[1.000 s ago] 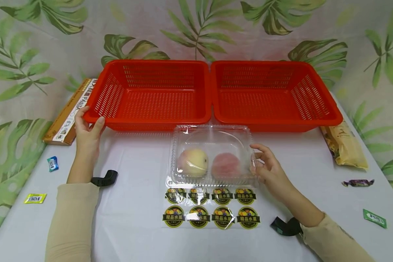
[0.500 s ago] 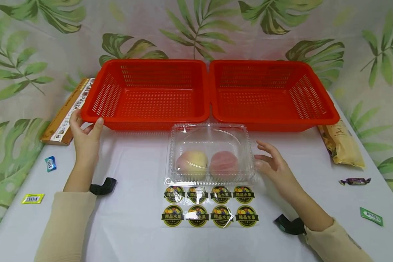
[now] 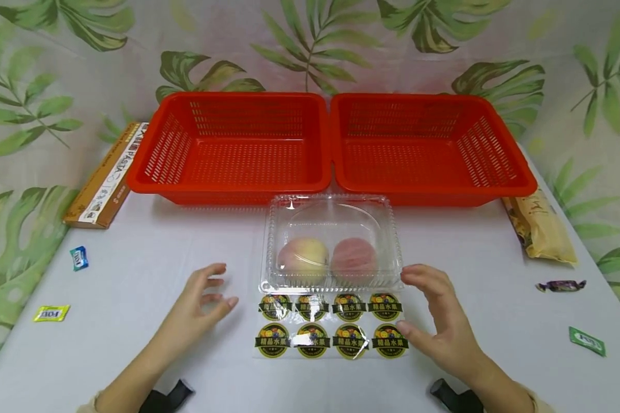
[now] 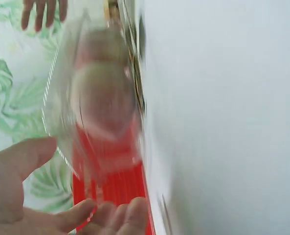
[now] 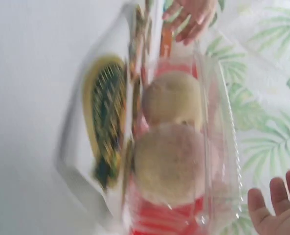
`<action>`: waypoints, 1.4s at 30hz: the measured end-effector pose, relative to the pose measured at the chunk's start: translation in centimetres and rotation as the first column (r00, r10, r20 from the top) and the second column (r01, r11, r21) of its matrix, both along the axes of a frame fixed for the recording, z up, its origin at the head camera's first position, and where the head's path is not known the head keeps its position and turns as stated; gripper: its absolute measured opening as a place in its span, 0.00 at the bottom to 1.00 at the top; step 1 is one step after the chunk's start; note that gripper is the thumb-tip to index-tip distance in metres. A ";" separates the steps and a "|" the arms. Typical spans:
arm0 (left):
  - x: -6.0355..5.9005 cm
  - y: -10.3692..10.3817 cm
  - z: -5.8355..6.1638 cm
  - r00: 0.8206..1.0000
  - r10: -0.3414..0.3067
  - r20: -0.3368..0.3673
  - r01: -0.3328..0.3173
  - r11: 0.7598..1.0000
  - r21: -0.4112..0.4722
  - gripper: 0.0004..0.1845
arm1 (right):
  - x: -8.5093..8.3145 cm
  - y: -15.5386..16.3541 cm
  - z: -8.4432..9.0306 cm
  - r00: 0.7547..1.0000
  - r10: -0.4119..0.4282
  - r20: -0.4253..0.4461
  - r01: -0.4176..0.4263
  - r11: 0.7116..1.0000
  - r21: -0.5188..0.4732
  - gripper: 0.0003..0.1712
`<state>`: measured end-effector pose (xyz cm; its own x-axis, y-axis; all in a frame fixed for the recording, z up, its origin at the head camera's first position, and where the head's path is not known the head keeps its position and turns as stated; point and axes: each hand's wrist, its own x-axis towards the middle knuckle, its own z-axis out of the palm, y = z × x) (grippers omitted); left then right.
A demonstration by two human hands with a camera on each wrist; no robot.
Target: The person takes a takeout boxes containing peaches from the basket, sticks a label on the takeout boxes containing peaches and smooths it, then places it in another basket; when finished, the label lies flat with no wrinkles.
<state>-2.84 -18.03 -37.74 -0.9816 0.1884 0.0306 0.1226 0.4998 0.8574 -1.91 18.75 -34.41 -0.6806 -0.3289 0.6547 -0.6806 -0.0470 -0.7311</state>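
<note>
A clear plastic clamshell box [image 3: 336,221] with two peaches inside stands mid-table: one yellowish peach [image 3: 303,258] and one redder peach [image 3: 353,259]. Just below its front edge lies a sheet of round fruit stickers [image 3: 331,325], black with gold lettering. My left hand [image 3: 198,304] hovers to the left of box and sheet, fingers loosely bent, holding nothing. On the other side my right hand [image 3: 441,321] spreads thumb and fingers apart, fingertips near the box's front right corner and thumb over the sheet's right edge. Both wrist views show the box [image 4: 61,107] between the hands, blurred.
Two red plastic baskets [image 3: 232,192] [image 3: 434,198] stand side by side behind the box. A pasta box [image 3: 105,178] lies at the left, a yellowish food packet [image 3: 545,232] at the right. Small wrapped candies, such as a yellow one [image 3: 52,313] and a purple one [image 3: 561,285], lie along both sides.
My left hand has let go of the left basket's corner and come down toward the sticker sheet. My right hand has left the box's right side and moved nearer its front corner.
</note>
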 end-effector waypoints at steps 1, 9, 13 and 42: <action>0.6 0.5 -0.2 0.999 -0.033 0.006 0.033 0.999 -0.033 0.32 | 0.2 -0.3 -0.1 1.000 0.022 -0.021 -0.022 1.000 0.020 0.30; 1.9 2.6 -2.5 0.985 -0.143 -0.094 0.108 0.946 -0.305 0.37 | 0.9 -0.7 -3.4 0.997 0.045 0.068 -0.065 0.938 0.339 0.29; 1.5 2.8 -3.6 0.970 -0.165 -0.176 0.080 0.907 -0.413 0.43 | 0.6 -0.9 -5.3 0.984 0.057 0.166 -0.122 0.902 0.415 0.31; 1.8 4.8 -3.8 0.945 -0.272 -0.181 0.180 0.897 -0.405 0.38 | 0.6 -3.1 -6.0 0.984 -0.138 0.116 -0.012 0.592 0.806 0.42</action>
<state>-1.03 -13.23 -41.58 -0.8856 0.4462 0.1289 0.4393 0.7148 0.5441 -1.35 15.60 -40.38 -0.7834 -0.6205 0.0359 -0.5373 0.6471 -0.5409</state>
